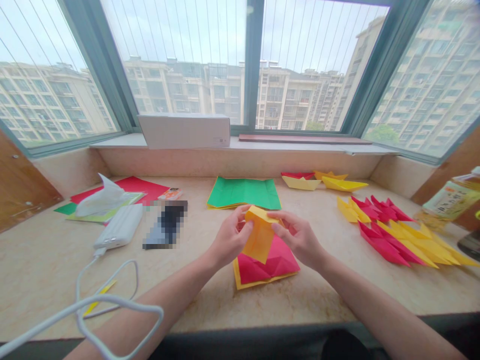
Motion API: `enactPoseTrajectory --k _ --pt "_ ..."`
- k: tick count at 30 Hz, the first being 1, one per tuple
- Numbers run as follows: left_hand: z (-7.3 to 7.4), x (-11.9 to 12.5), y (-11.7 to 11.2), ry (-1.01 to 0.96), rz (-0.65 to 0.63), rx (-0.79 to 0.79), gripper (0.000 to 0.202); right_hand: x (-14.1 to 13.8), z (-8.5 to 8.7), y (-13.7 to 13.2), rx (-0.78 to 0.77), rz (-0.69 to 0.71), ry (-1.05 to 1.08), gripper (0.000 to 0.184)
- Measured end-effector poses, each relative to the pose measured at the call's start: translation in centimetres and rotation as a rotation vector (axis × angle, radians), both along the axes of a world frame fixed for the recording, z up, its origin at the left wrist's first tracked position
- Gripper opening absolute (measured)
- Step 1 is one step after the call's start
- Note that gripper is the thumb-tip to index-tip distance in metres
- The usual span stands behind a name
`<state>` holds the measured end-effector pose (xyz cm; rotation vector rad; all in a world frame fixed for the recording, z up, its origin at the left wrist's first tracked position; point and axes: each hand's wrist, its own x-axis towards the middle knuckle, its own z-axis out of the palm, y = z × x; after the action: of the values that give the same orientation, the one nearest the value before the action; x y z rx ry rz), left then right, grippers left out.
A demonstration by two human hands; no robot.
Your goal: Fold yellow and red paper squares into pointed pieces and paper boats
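Between my two hands is a folded piece of orange-yellow paper [259, 240], raised over the counter. My left hand [233, 235] pinches its left edge, thumb in front and fingers behind. With thumb and fingers, my right hand [296, 235] grips the upper right edge. Part of the fold is hidden by the fingers. Beneath it lies a creased red sheet [270, 262] on top of a yellow sheet [239, 282]. Just beyond my hands rests a creased green sheet [245, 192] with yellow paper under it.
Folded paper boats [339, 184] and several red and yellow folded shapes [390, 242] occupy the right side, near a bottle [452, 197]. On the left are a tissue pack [99, 200], a white power bank [122, 227], a blurred phone [166, 225] and a looping white cable [123, 300].
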<state>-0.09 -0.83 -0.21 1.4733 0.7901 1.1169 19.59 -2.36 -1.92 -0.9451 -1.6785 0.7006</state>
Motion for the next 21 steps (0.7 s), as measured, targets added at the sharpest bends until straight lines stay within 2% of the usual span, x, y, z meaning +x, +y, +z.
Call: enactPoseTrajectory --k 6,13,18,21 --pt "0.59 -0.09 -0.18 -0.060 0.033 -0.089 0.041 0.06 -0.16 0.12 -0.011 -0.029 -0.001 0.028" --pt "0.79 -0.19 0.14 -0.104 0.088 -0.173 0.029 0.03 0.05 0.07 0.089 -0.014 -0.042 0.021" --pt "0.67 -0.14 0.23 -0.097 0.113 -0.163 0.029 -0.02 -0.09 -0.05 0.094 -0.016 -0.065 0.024" --pt "0.52 -0.09 0.28 -0.089 0.084 -0.129 0.029 0.01 -0.31 0.06 0.094 0.004 -0.054 0.027"
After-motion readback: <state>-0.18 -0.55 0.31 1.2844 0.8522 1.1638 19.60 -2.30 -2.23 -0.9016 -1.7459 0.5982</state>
